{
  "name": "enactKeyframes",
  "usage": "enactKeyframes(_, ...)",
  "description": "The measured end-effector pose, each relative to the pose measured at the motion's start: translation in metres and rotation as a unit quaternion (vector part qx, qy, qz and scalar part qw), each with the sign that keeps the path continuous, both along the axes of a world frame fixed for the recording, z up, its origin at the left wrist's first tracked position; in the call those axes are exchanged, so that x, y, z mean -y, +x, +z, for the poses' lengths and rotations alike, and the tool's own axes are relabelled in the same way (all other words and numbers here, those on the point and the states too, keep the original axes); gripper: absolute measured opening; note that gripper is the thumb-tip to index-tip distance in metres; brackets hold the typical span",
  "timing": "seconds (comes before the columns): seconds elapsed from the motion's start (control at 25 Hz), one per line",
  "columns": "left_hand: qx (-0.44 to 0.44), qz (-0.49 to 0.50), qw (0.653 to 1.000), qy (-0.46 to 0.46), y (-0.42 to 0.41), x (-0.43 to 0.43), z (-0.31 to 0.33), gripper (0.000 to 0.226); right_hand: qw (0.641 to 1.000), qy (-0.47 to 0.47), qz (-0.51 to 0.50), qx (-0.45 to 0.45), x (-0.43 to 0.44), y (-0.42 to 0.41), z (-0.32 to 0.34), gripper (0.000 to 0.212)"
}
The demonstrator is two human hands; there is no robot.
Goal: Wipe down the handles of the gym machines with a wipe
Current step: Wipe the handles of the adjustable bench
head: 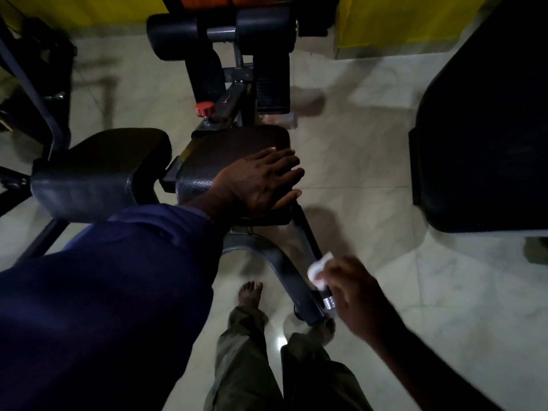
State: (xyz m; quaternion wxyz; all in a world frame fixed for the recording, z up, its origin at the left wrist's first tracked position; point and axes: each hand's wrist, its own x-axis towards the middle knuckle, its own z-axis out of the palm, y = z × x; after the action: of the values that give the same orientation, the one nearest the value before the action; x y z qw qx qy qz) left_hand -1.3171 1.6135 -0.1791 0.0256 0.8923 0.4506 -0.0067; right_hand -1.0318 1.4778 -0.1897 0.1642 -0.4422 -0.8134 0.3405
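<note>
The wipe [318,269] is pinched in the grip of the right hand [353,295] and pressed against the handle [305,229], close to its chromed near end. The handle's long axis runs away from the person, up towards the seat pad [231,149], so its remaining length lies beyond the grip. The left hand [261,179] is laid flat on the pad with fingers spread. The right hand is the nearer to the handle.

Dim, murky view (edges bowed), soft shadows, one small glare on the floor [370,179].
</note>
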Motion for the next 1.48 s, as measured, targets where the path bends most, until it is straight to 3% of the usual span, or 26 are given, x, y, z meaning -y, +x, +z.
enactKeyframes(0.12,0.000,-0.002,1.000,-0.004,0.002,0.000,0.002,0.058,0.999,0.004,0.038,-0.013,0.022,0.024,0.010,0.026)
enactKeyframes(0.36,-0.001,-0.007,1.000,-0.001,0.001,0.001,-0.001,0.056,0.999,-0.017,-0.034,0.003,-0.088,-0.055,-0.037,0.024)
enactKeyframes(0.6,0.011,-0.004,1.000,0.014,0.004,0.002,0.006,0.055,0.998,-0.032,-0.021,-0.048,0.028,0.025,0.014,0.028)
enactKeyframes(0.72,0.008,-0.007,1.000,0.017,0.003,0.002,0.004,0.056,0.998,-0.024,-0.034,-0.037,-0.007,0.005,-0.004,0.032)
enactKeyframes(0.92,-0.010,-0.001,1.000,0.004,0.002,0.001,0.002,0.056,0.975,-0.120,-0.179,-0.054,-0.102,-0.070,-0.043,0.015)
enactKeyframes(1.08,-0.011,-0.001,1.000,0.009,0.002,0.001,0.006,0.056,0.957,-0.173,-0.204,-0.109,-0.018,-0.005,-0.023,0.029)
enactKeyframes(1.16,-0.010,0.001,1.000,0.008,0.003,0.002,0.005,0.057,0.910,-0.280,-0.251,-0.175,0.013,0.009,-0.017,0.023)
enactKeyframes(1.28,-0.018,-0.004,1.000,0.004,0.002,0.001,0.004,0.058,0.749,-0.452,-0.376,-0.305,-0.027,-0.028,-0.040,0.012)
enactKeyframes(1.36,-0.022,-0.002,1.000,0.002,0.001,0.000,0.002,0.058,0.671,-0.523,-0.383,-0.361,-0.072,-0.055,-0.059,0.015)
enactKeyframes(1.48,-0.013,-0.005,1.000,0.015,0.003,0.001,0.000,0.055,0.651,-0.555,-0.340,-0.391,-0.062,-0.038,-0.067,0.017)
